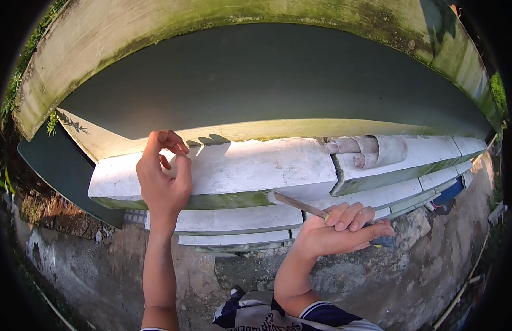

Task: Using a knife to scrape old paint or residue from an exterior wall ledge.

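Observation:
My left hand (165, 176) is raised over the long white slab (267, 160), its fingers curled toward the thumb; anything between the fingertips is too small to make out. My right hand (338, 231) grips a long, narrow metal scraper (292, 202), whose handle is mostly hidden in my fingers. The tool's tip lies at the slab's green-stained front edge, near its right end. On the neighbouring slab (432, 151) to the right sit several curled, pinkish-grey strips (372, 151), which look like worn paper or cloth.
A curved, mossy wall (212, 16) rises behind the slabs. Lower white slabs (228, 220) step down toward the stained concrete floor (101, 270). A dark panel (52, 171) stands at left, plants (13, 77) grow beside the wall, and a blue object (449, 193) lies at right.

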Tool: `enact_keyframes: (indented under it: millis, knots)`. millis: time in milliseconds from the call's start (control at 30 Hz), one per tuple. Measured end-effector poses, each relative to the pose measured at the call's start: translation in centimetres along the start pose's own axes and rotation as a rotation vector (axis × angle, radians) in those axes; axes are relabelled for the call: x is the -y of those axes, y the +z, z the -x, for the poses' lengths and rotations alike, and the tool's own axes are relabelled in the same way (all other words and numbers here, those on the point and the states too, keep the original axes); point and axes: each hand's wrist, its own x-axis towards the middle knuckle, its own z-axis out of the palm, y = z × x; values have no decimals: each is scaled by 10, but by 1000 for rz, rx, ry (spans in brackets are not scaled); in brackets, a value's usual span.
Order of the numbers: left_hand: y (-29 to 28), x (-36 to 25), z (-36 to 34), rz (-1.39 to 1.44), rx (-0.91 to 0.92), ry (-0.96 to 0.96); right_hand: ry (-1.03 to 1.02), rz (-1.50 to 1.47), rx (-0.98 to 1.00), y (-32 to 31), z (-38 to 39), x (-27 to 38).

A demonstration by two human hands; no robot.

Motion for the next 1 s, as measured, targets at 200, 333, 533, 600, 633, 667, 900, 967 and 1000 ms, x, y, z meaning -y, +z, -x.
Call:
enact_keyframes:
  millis: [200, 333, 533, 600, 633, 667, 900, 967, 1000]
  knots:
    - [-1, 2, 1, -6, -2, 2, 43, -118, -62, -5, -8, 6]
    - [-2, 4, 1, -5, -3, 0, 27, 130, 34, -4, -1, -1]
    - [0, 3, 1, 8, -6, 5, -74, -1, -92, 5, -13, 6]
    - [-1, 2, 1, 9, -2, 8, -20, -15, -43, 1, -14, 10]
    - [-1, 2, 1, 9, 1, 11, -21, -15, -43, -2, -16, 11]
    - [-1, 2, 1, 9, 0, 14, 25, -8, -57, -5, -20, 9]
    - [-3, 1, 1, 1, -17, 3, 49, -2, -50, -2, -17, 15]
    - [-1, 0, 1, 10, -20, -9, 59, -97, -45, -2, -20, 9]
    - [0, 2, 1, 10, -11, -1, 57, -92, -44, -3, -16, 6]
